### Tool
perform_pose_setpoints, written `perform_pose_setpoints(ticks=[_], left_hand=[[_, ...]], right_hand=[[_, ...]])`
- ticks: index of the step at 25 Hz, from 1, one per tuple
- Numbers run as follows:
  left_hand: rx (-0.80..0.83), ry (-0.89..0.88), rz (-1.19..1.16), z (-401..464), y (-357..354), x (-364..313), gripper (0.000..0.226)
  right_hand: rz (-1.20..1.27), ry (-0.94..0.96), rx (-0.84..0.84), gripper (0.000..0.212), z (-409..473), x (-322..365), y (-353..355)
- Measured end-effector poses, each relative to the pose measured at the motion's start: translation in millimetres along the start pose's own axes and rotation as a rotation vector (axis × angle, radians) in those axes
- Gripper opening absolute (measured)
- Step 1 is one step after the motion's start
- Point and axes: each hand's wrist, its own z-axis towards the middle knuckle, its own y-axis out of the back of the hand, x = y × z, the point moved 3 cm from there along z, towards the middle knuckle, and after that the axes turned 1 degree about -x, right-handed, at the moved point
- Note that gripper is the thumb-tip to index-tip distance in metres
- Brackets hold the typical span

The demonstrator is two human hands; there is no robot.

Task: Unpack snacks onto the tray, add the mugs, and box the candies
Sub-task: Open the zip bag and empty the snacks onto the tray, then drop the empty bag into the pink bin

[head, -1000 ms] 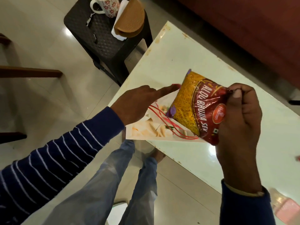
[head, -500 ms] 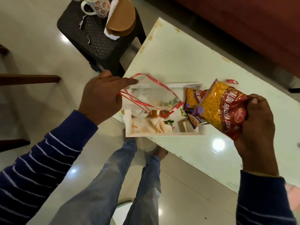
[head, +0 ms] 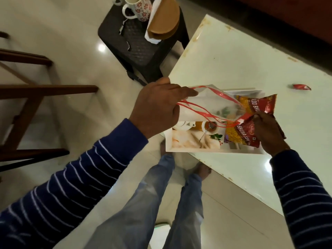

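My left hand [head: 158,106] grips the rim of a clear plastic bag with red handles [head: 213,105], held open above a white tray with a printed tea picture [head: 194,149] at the table's near corner. My right hand [head: 267,132] pinches a red-and-yellow snack packet [head: 240,135] that lies on the tray's right part. A second, like packet [head: 256,106] lies on the tray just behind it. Two flowered mugs [head: 138,8] stand on a dark stool at the upper left. A red candy wrapper [head: 301,86] lies on the table to the right.
The white table [head: 242,56] runs from the near corner to the upper right. On the dark stool [head: 136,49] lie a brown folded item on white paper [head: 165,20] and torn scraps. Wooden chair rails [head: 36,90] stand at left. My legs are below.
My right hand has lowered the snack packet from the air onto the tray beside the other one. My left hand keeps hold of the bag, lifted slightly.
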Motion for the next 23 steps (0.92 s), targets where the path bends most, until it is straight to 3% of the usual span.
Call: perform_pose_setpoints(ticks=[3,5,7,9,11,13,15,16,19,22,23], left_hand=[[-0.010,-0.024,-0.021,0.5,-4.0,-0.2,0.040],[-0.003,0.005,-0.057,-1.5,-6.9,0.2,0.042],[0.040,0.074,-0.123,-1.5,-5.3,-1.3,0.042],[0.049,0.092,-0.200,3.8,6.6,-9.1,0.043],[0.051,0.056,-0.329,13.4,28.0,-22.9,0.043],[0.064,0.006,-0.506,24.9,52.1,-39.0,0.041],[0.089,0.000,-0.663,36.2,75.6,-52.5,0.042],[0.096,0.002,-0.721,40.0,86.8,-59.8,0.044],[-0.044,0.086,-0.817,41.3,116.6,-74.9,0.045],[-0.431,0.587,-0.854,8.9,123.4,-77.6,0.070],[-0.463,0.755,-0.913,-7.4,119.2,-88.2,0.081]], right_hand=[[-0.215,0.053,-0.087,0.035,-2.3,10.1,1.4],[-0.257,0.137,-0.265,0.041,-24.2,22.8,11.8],[-0.032,0.262,-0.361,0.051,-61.9,42.1,23.8],[0.123,0.445,-0.296,0.070,-105.0,71.0,35.8],[-0.080,0.608,-0.243,0.101,-147.4,102.5,42.8],[-0.453,0.766,-0.292,0.116,-179.1,137.0,45.3],[-0.664,0.767,-0.268,0.107,-199.1,170.5,48.2],[-0.696,0.743,-0.226,0.092,-204.7,181.1,53.1],[-0.525,0.725,-0.186,0.023,-219.9,200.5,89.3],[-0.113,0.585,-0.135,0.022,-231.5,195.8,131.2],[0.061,0.519,-0.075,0.026,-237.2,191.4,145.3]])
